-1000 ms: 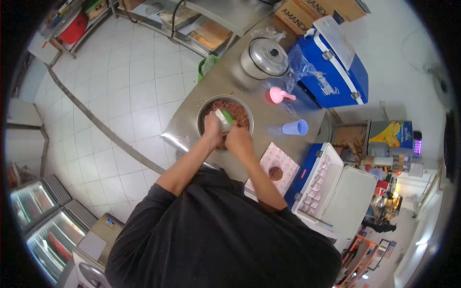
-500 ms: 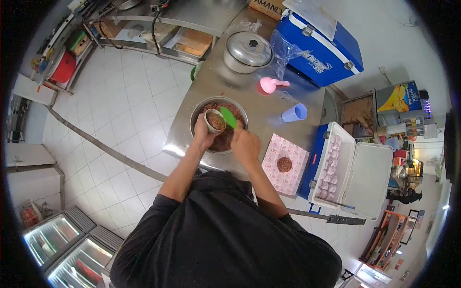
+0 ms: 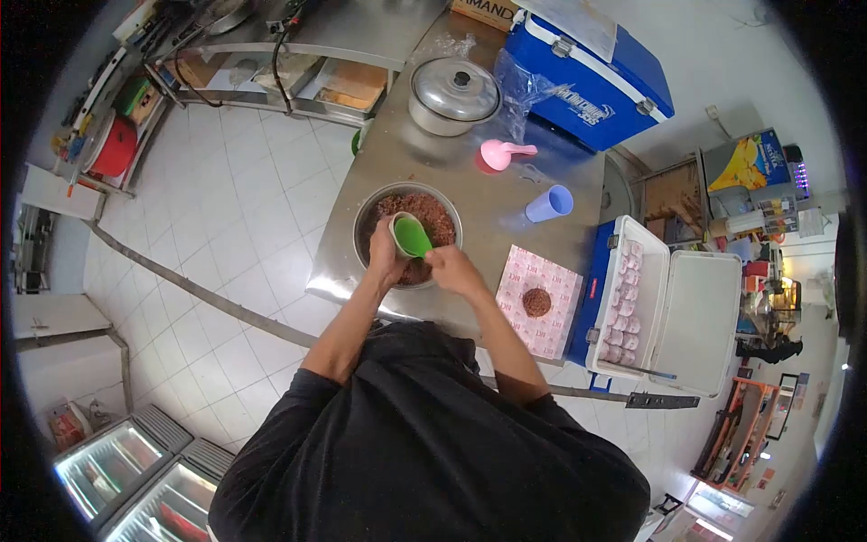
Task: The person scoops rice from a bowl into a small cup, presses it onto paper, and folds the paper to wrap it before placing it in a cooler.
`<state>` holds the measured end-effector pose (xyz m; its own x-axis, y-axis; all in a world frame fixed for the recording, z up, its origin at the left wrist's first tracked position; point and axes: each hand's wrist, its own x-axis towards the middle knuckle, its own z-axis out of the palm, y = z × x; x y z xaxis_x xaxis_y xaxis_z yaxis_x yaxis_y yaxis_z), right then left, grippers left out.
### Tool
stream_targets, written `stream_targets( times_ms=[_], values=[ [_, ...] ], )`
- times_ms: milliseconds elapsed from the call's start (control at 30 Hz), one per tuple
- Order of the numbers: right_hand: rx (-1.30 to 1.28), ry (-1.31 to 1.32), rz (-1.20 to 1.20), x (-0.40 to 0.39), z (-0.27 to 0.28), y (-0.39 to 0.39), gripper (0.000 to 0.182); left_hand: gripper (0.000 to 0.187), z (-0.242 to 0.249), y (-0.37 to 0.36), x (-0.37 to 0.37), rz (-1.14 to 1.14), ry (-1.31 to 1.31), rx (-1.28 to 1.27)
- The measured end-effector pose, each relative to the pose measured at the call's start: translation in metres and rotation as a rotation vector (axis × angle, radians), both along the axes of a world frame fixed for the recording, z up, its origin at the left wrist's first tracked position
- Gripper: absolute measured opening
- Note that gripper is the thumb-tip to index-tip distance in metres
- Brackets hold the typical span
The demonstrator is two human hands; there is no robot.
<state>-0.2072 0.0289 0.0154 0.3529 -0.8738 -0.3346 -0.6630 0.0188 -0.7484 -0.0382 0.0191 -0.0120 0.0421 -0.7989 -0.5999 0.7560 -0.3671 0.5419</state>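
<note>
My left hand [image 3: 385, 260] is closed around a small pale cup [image 3: 395, 222], held over a round metal bowl [image 3: 459, 217]. Reddish-brown, grainy food [image 3: 428, 208], like cooked rice, lies in that bowl. My right hand [image 3: 454, 272] grips the handle of a green rice paddle [image 3: 413, 235]. Its blade lies over the cup's mouth and hides most of what the cup contains. To the right, a round mound of the same brown food [image 3: 536, 303] sits on pink-and-white printed paper [image 3: 519, 339].
A lidded pot [image 3: 454, 95], a pink ladle [image 3: 499, 154] and a purple cup [image 3: 549, 205] stand on the steel table [image 3: 384, 163]. A closed blue cooler [image 3: 587, 90] is behind. An open cooler [image 3: 664, 307] at the right holds several wrapped packets [image 3: 623, 312].
The green paddle has come down and left, turning its blade over the cup that was open to view. My right hand has dropped slightly with it. The whole view has shifted a little.
</note>
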Motion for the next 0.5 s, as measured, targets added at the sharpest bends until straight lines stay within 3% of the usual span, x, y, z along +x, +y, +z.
stream_targets(
  times_ms=[100, 200, 300, 400, 433, 500],
  values=[
    [-0.010, -0.047, -0.102, -0.010, 0.039, -0.016, 0.033, 0.036, 0.006, -0.003, 0.005, 0.025, 0.036, -0.013],
    [-0.171, -0.121, 0.004, 0.004, 0.004, -0.014, 0.037, 0.037, 0.010, -0.005, 0.020, -0.029, 0.092, -0.055],
    [-0.040, -0.168, -0.069, -0.007, 0.016, -0.021, 0.040, 0.037, 0.020, 0.006, 0.048, 0.100, 0.131, -0.078],
    [0.116, 0.129, -0.107, -0.003, 0.042, -0.017, 0.041, 0.037, 0.016, 0.015, 0.092, 0.087, 0.191, -0.195],
    [0.065, 0.221, -0.050, 0.006, 0.058, -0.012, 0.050, 0.038, 0.026, 0.020, 0.097, 0.080, 0.207, -0.198],
    [-0.282, 0.229, -0.025, 0.017, 0.057, 0.005, 0.075, 0.039, 0.045, 0.031, 0.094, 0.067, 0.221, -0.181]
  ],
)
